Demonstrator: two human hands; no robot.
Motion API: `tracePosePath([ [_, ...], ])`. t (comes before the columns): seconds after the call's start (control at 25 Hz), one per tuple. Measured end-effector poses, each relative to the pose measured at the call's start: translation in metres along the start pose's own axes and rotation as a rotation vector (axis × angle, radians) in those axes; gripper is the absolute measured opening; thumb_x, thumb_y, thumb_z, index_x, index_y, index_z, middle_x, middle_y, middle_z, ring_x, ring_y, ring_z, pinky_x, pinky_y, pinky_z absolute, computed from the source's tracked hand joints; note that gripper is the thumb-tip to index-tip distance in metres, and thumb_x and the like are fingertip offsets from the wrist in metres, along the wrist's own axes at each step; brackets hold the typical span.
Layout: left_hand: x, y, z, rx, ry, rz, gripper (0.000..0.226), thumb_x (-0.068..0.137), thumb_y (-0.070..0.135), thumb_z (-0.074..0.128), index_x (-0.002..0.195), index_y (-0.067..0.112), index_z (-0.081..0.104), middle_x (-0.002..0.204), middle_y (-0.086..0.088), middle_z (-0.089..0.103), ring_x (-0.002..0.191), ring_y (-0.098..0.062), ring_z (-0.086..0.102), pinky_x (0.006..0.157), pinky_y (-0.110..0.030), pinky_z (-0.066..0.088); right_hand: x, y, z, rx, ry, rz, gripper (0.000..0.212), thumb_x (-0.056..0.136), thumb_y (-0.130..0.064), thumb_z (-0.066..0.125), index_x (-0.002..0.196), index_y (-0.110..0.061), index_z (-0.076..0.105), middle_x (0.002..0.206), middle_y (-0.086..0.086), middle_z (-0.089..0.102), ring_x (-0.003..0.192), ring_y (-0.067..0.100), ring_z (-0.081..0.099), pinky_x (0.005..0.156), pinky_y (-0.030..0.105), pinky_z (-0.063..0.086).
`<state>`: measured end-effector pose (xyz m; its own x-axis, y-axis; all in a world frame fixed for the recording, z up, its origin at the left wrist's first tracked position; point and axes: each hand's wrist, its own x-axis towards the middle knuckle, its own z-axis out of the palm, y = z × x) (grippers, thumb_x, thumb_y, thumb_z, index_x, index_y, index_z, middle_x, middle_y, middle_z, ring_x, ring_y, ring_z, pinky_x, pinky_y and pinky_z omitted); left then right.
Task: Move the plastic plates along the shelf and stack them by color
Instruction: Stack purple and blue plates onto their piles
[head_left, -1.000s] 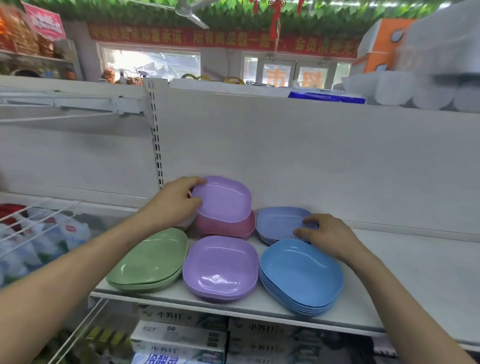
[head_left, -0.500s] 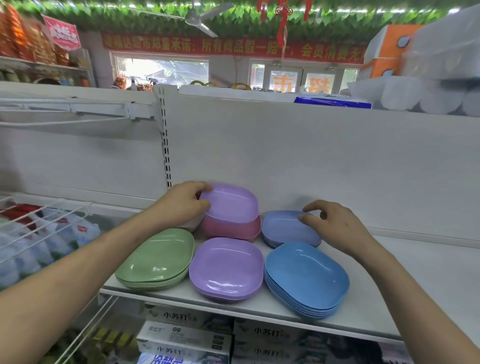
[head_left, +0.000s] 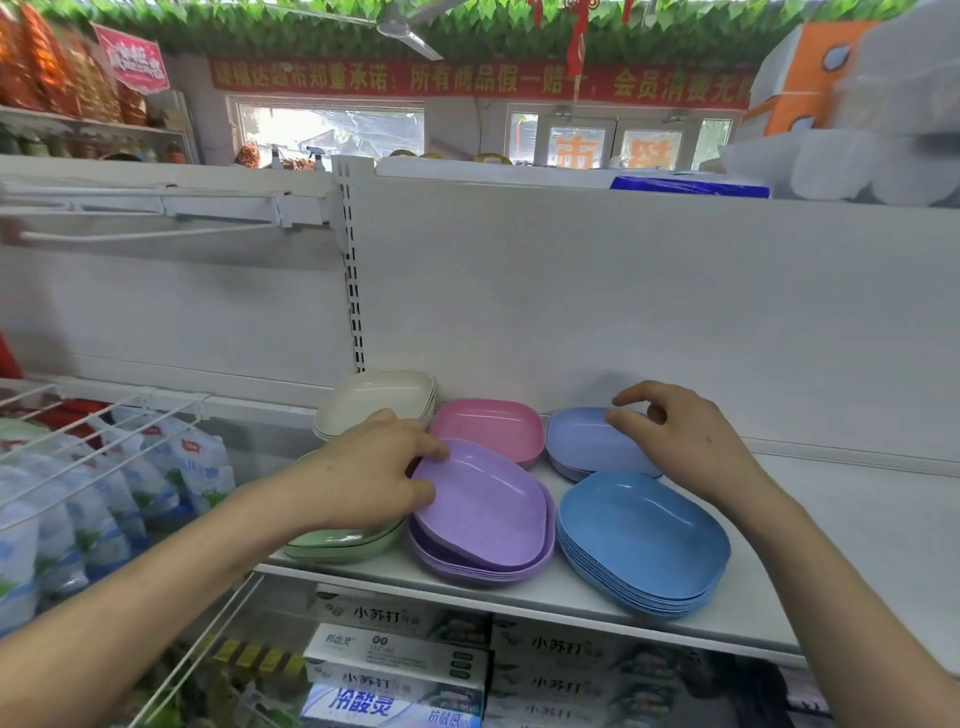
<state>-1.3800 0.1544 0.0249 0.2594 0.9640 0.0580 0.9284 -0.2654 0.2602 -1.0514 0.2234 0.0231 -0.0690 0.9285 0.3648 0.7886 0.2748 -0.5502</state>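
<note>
A white shelf (head_left: 857, 545) carries six stacks of plates. At the front the blue stack (head_left: 644, 540) sits to the right, the purple stack (head_left: 483, 569) just beside it in the middle, and the green stack (head_left: 343, 548) to the left, partly hidden under the left arm. Behind them, against the back panel, stand the lilac stack (head_left: 582, 441), the pink stack (head_left: 488, 428) and the cream stack (head_left: 374, 400), from right to left. One purple plate (head_left: 483, 499) lies tilted on top of the purple stack, its left edge raised and its right edge down on the pile. The left grip (head_left: 374, 473) pinches that raised left rim, thumb on the upper side and fingers curled at the edge below, so the plate extends rightward from the grip. The right grip (head_left: 685, 441) is over the lilac stack's right side, fingers loosely curled and apart, holding nothing; whether its fingertips touch the top lilac plate cannot be told.
</note>
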Motion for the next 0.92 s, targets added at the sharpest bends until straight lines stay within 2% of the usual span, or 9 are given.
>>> tracePosePath([
  [0.28,-0.002,0.005,0.004,0.229,-0.141,0.09,0.063,0.085,0.067,0.062,0.141,0.038,0.055,0.106,0.01,0.043,0.109,-0.017,0.035,0.091,-0.035,0.036,-0.02,0.003,-0.004,-0.008,0.037,0.026,0.023,0.093,-0.047,0.062,0.109,-0.034,0.07,0.071,-0.012,0.05,0.071,0.007,0.052,0.063,0.031,0.036],
  [0.36,0.003,0.006,0.004,0.243,-0.139,0.11,0.066,0.085,0.07,0.06,0.144,0.04,0.052,0.11,0.009,0.044,0.111,-0.017,0.035,0.096,-0.036,0.037,-0.029,0.003,-0.01,-0.023,0.051,0.04,0.023,0.093,-0.046,0.062,0.11,-0.033,0.07,0.074,-0.01,0.052,0.072,0.01,0.054,0.064,0.033,0.04],
  [0.48,0.018,0.013,0.0,0.176,-0.044,0.181,0.076,0.087,0.075,0.055,0.152,0.038,0.042,0.121,0.009,0.045,0.116,-0.015,0.036,0.107,-0.038,0.036,-0.046,0.002,-0.02,-0.029,0.049,0.077,0.028,0.092,-0.049,0.062,0.117,-0.036,0.067,0.09,-0.006,0.059,0.084,0.01,0.058,0.078,0.035,0.049],
  [0.56,0.03,0.026,0.002,0.093,-0.03,0.279,0.088,0.085,0.08,0.051,0.157,0.033,0.032,0.141,0.011,0.041,0.133,-0.014,0.032,0.117,-0.039,0.029,-0.06,0.002,-0.026,-0.024,0.0,0.082,0.038,0.09,-0.058,0.062,0.124,-0.039,0.062,0.101,-0.012,0.059,0.091,0.004,0.059,0.083,0.033,0.049],
  [0.64,0.04,0.047,0.009,0.055,-0.095,0.372,0.102,0.082,0.082,0.053,0.162,0.03,0.019,0.161,0.01,0.026,0.15,-0.015,0.017,0.124,-0.04,0.02,-0.075,-0.001,-0.03,-0.047,-0.093,0.09,0.059,0.085,-0.071,0.06,0.135,-0.04,0.054,0.116,-0.017,0.056,0.105,0.0,0.057,0.089,0.03,0.048],
  [0.72,0.048,0.069,0.019,0.042,-0.189,0.425,0.11,0.08,0.08,0.058,0.164,0.026,0.011,0.168,0.01,0.012,0.155,-0.012,0.007,0.126,-0.035,0.012,-0.09,-0.005,-0.034,-0.101,-0.199,0.109,0.082,0.079,-0.084,0.053,0.146,-0.039,0.043,0.134,-0.02,0.049,0.122,0.001,0.05,0.101,0.031,0.044],
  [0.76,0.052,0.077,0.023,0.045,-0.224,0.447,0.111,0.08,0.079,0.06,0.163,0.024,0.013,0.169,0.009,0.012,0.154,-0.012,0.008,0.125,-0.032,0.012,-0.098,-0.009,-0.035,-0.13,-0.256,0.118,0.086,0.077,-0.086,0.052,0.148,-0.039,0.039,0.139,-0.02,0.045,0.128,0.003,0.046,0.105,0.031,0.041],
  [0.84,0.06,0.091,0.03,0.024,-0.256,0.511,0.097,0.078,0.078,0.066,0.151,0.022,0.034,0.158,0.004,0.033,0.146,-0.018,0.027,0.122,-0.035,0.026,-0.115,-0.019,-0.038,-0.177,-0.336,0.129,0.083,0.076,-0.087,0.055,0.143,-0.044,0.035,0.137,-0.019,0.043,0.127,0.004,0.043,0.101,0.028,0.038],
  [0.92,0.066,0.097,0.037,-0.011,-0.236,0.562,0.069,0.076,0.078,0.069,0.117,0.025,0.049,0.12,0.008,0.052,0.115,-0.014,0.048,0.104,-0.04,0.045,-0.13,-0.027,-0.037,-0.206,-0.353,0.147,0.097,0.072,-0.091,0.056,0.149,-0.041,0.028,0.14,-0.017,0.04,0.13,0.005,0.04,0.101,0.026,0.036],
])
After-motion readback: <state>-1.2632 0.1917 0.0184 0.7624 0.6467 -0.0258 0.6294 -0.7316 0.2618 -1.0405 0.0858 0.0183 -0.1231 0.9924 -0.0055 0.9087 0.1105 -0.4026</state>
